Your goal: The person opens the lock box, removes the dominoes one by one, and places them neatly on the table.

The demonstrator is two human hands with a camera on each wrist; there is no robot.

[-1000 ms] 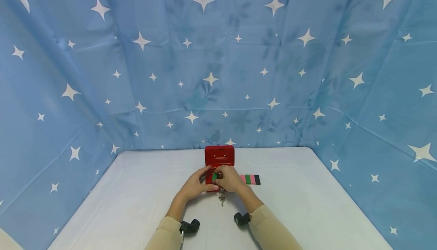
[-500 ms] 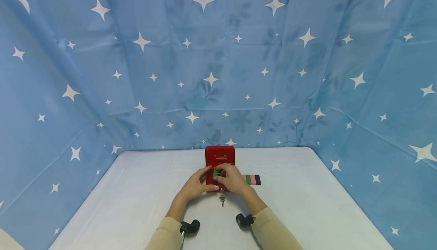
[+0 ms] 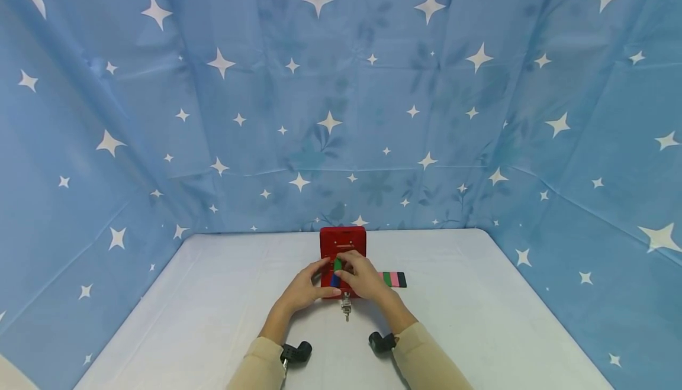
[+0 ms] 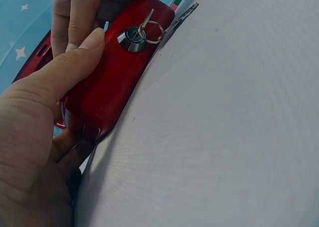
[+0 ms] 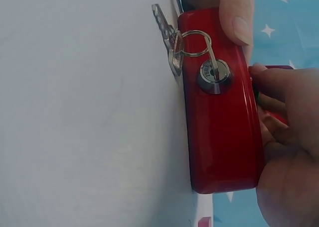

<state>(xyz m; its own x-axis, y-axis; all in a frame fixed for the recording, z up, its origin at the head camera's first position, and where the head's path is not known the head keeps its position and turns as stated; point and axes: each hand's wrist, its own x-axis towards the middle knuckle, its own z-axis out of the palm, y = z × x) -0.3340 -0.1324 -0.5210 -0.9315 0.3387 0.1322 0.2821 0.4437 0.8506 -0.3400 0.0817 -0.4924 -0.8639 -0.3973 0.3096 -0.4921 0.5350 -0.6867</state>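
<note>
A starry curtain (image 3: 341, 100) backs the white table (image 3: 229, 295), broad up to the left hand (image 3: 302, 291), which grips the open red box (image 3: 329, 245) — right hand (image 3: 363, 276) pinching a green-and-blue piece (image 3: 338, 264) at its opening — then a striped strip (image 3: 393, 279), broad table to the slanting edge.

Head view from above, wrist close-ups sharing red box (image 5: 222, 132)

Toward the left edge of the white table (image 3: 170, 331), a long cream fabric left sleeve (image 3: 258, 367); toward the right edge, a matching cream right sleeve (image 3: 428, 359). At the cuffs, a stubby, rounded black left wrist camera (image 3: 302, 352) and a similar black right wrist camera (image 3: 379, 342). Left hand (image 3: 303, 292) and right hand (image 3: 363, 279) are bare
</note>
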